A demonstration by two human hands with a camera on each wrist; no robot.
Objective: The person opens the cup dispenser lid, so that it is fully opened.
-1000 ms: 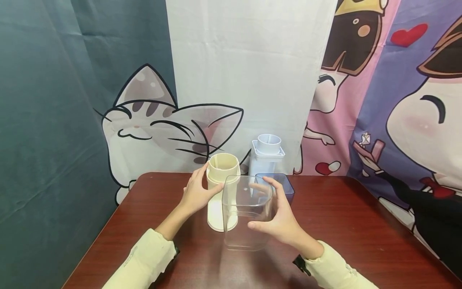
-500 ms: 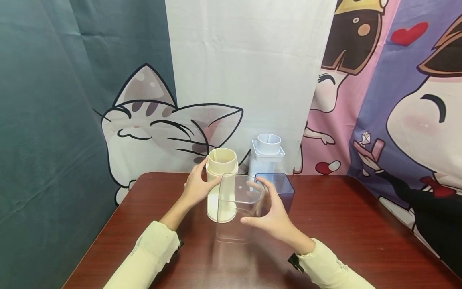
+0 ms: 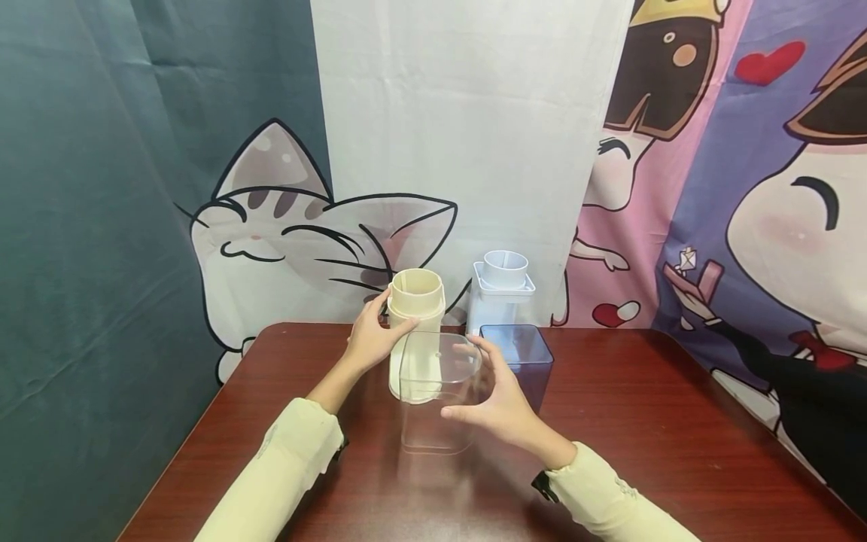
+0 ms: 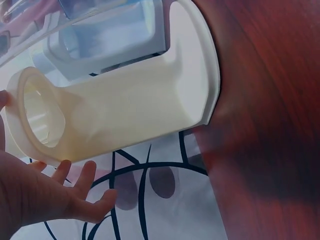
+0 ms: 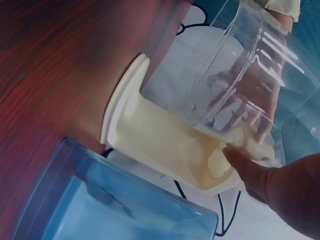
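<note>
My left hand [image 3: 387, 322] grips the round neck of a tall cream plastic container [image 3: 415, 301] that stands on the dark red table [image 3: 643, 421]. In the left wrist view the cream container [image 4: 125, 105] fills the frame, with my left hand [image 4: 47, 192] at its open mouth. A clear plastic container [image 3: 433, 399] is held just in front of it by my right hand [image 3: 482, 384], thumb in front and fingers behind. The right wrist view shows the clear container [image 5: 240, 65] overlapping the cream one [image 5: 165, 145].
A blue translucent box [image 3: 521, 354] sits right behind my right hand, also seen as the blue box [image 5: 100, 200] in the right wrist view. A pale blue container [image 3: 501, 290] stands at the table's back edge against the cartoon curtains.
My right hand has carried the clear container left and away from me, up against the cream container. The left hand has kept its hold and drawn the cream container slightly back.
</note>
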